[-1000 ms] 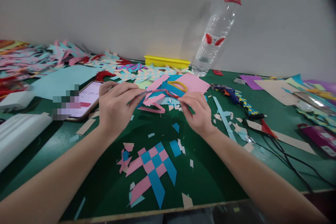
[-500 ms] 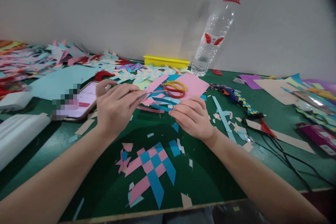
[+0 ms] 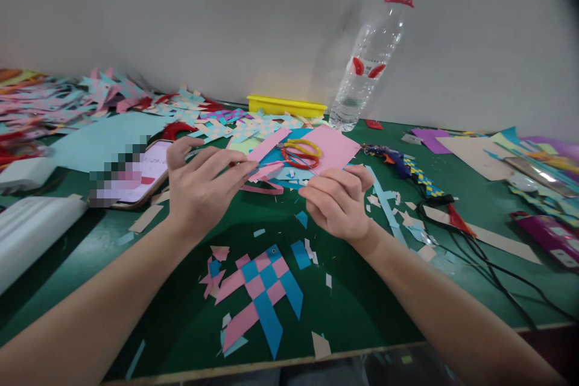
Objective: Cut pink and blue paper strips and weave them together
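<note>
My left hand (image 3: pixel 199 184) is raised over the table, its thumb and fingertips pinched on thin pink and blue paper strips seen nearly edge-on. A pink strip (image 3: pixel 266 188) loops out below its fingertips. To the right, my right hand (image 3: pixel 338 202) is closed, fingers curled in a pinch at the end of a thin blue strip, which its fingers partly hide. Below both hands, a woven pink and blue paper fish (image 3: pixel 266 280) lies flat near the table edge. Scissors with red and yellow handles (image 3: pixel 301 154) lie behind the hands, on coloured paper.
Clear bottle (image 3: pixel 368 66) leans against the wall by a yellow tray (image 3: pixel 287 107). A phone (image 3: pixel 145 178) lies left, near a white box-like object (image 3: pixel 36 235). Paper scraps (image 3: pixel 303 253) dot the green table (image 3: pixel 344 289). Black cords (image 3: pixel 488 265) and a purple case (image 3: pixel 549 238) lie right.
My right hand has let go of the scissors, which now lie on the paper behind. It has come down slightly and pinches a blue strip. My left hand keeps its pinch.
</note>
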Motion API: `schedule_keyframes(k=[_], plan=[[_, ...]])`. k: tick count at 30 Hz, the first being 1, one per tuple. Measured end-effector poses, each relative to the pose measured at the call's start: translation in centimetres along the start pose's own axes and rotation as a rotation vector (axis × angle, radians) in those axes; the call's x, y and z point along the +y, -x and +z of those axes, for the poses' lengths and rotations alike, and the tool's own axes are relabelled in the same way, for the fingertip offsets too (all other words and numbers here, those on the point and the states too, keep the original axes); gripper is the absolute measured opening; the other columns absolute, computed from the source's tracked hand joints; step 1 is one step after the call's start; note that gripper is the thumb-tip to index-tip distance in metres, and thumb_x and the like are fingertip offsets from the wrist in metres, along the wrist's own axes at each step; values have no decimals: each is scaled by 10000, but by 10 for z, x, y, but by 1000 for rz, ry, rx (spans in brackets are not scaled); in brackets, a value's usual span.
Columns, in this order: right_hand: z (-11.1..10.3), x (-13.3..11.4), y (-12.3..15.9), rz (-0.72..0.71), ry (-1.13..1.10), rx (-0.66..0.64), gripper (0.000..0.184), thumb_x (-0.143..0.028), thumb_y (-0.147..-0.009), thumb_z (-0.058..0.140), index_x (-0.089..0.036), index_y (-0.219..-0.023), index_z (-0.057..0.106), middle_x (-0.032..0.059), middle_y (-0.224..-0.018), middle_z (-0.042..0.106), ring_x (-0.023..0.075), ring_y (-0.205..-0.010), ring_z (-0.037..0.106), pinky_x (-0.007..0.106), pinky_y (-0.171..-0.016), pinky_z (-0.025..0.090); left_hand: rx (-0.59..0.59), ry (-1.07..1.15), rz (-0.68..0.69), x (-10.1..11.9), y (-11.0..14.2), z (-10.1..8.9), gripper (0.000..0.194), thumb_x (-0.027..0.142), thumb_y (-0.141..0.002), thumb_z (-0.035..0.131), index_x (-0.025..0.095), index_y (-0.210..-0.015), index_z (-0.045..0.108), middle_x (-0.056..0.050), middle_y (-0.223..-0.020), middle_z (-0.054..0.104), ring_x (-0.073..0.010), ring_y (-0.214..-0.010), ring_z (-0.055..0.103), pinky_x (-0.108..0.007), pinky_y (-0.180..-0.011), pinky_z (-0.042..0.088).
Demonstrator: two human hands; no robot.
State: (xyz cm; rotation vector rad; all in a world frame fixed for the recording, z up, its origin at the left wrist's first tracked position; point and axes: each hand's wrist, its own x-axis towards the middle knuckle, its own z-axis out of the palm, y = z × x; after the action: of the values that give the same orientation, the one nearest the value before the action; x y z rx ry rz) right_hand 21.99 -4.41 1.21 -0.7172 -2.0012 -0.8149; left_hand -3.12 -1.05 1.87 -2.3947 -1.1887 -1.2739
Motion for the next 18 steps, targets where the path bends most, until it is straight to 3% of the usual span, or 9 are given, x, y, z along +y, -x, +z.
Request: schedule_keyframes(k=[7,12,18], plan=[[2,2,8,-39,-138,-91,165,-206,-906,531,-352,-924,605,-77,-941,700,134,-965,603,376,-950,333,-38,37,-30,4,-2,-1,97,287,-817,640,340,-851,714,-7,-933,695,-223,-861,605,-421,-843,415],[1,1,4,-133,-111,-56,117,-222,-901,544,-326,-881,594,-86,-911,695,113,-941,601,355,-972,356,-18,-19,4,5,-2,-1,95,282,-822,634,329,-847,713,-8,-915,702,-224,-843,606,-414,-822,422],[-1,0,1,-195,-32,-167,124,-256,-923,502,-333,-873,585,-94,-905,703,106,-913,610,348,-963,391,-30,-8,3,4,-1,0,107,281,-836,628,342,-868,710,-9,-921,697,-225,-874,614,-451,-901,390]])
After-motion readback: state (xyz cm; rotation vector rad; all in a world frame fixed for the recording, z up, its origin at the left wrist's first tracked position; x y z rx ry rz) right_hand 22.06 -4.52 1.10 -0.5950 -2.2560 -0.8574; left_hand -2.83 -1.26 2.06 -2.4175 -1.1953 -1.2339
